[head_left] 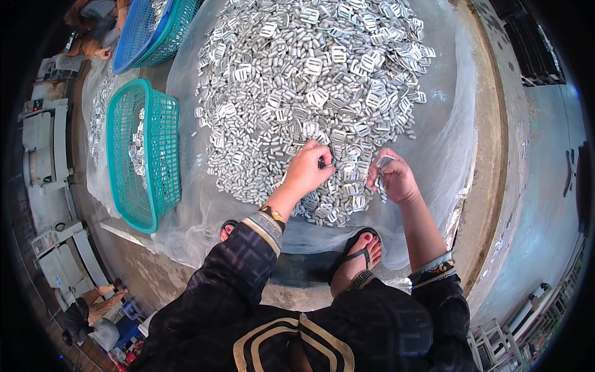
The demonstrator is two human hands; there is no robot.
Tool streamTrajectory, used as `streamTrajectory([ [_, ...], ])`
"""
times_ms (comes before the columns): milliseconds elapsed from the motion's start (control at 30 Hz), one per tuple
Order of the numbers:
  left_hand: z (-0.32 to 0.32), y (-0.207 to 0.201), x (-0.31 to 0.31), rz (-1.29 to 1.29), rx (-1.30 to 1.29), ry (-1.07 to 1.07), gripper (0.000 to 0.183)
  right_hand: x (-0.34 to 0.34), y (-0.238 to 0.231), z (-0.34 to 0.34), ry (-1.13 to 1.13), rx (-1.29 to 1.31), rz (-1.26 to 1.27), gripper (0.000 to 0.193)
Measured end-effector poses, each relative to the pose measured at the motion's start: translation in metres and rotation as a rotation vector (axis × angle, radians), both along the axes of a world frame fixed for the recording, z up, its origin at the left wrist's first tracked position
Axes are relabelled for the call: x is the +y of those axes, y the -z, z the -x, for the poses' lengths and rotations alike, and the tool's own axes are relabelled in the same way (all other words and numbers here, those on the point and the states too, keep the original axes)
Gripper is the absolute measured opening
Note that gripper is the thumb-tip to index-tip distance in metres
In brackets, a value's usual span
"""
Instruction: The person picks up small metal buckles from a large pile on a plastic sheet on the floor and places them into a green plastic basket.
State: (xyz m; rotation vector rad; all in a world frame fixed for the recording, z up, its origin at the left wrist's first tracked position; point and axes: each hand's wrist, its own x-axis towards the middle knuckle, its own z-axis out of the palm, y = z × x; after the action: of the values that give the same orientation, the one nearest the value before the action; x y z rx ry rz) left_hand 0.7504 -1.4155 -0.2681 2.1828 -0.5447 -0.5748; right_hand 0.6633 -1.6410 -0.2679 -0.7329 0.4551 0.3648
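A broad heap of small silver metal pellets (238,168) is mixed with flat slotted metal buckles (317,97). At the near part of the heap, my left hand (306,170) is closed, thumb and fingers curled together just above the pieces. Whatever it pinches is hidden by the fingers. To its right, my right hand (398,178) has its fingers wrapped round a metal buckle (385,162). More metal shows below that buckle, within the fingers, too crowded to count.
Translucent plastic sheeting (455,111) lies under the heap. Left of it stands a teal basket (152,217) with buckles inside; farther back are a blue basket (131,53) and another person's hand (103,53). My sandalled foot (359,254) rests at the near edge. Machines (46,146) line the far left.
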Motion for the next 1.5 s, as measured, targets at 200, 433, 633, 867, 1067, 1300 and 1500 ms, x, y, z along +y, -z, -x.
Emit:
streamTrajectory([
  [200,-0.037,-0.011,0.021,0.431,0.658,-0.415,0.024,0.003,-0.014,-0.009,0.079,0.018,0.011,0.017],
  [433,-0.008,-0.001,-0.013,-0.228,-0.147,-0.075,0.039,-0.003,0.000,-0.020,0.270,0.167,0.494,0.012],
  [633,0.009,-0.017,0.008,0.015,-0.069,0.012,0.043,-0.001,0.013,-0.004,0.036,0.161,0.961,0.017],
  [867,-0.019,-0.012,-0.018,-0.289,-0.017,-0.018,0.027,0.019,0.004,0.001,-0.261,0.152,1.544,0.043],
  [1067,-0.016,-0.001,-0.012,-0.231,0.298,0.013,0.023,0.008,0.004,0.007,-0.260,0.152,1.401,0.031],
  [1300,-0.015,0.014,0.003,0.097,0.271,-0.099,0.022,0.001,0.011,0.001,0.158,0.191,0.555,0.017],
  [1500,-0.007,0.004,-0.020,-0.222,0.078,0.029,0.027,0.026,0.007,-0.013,-0.291,0.220,1.508,0.046],
])
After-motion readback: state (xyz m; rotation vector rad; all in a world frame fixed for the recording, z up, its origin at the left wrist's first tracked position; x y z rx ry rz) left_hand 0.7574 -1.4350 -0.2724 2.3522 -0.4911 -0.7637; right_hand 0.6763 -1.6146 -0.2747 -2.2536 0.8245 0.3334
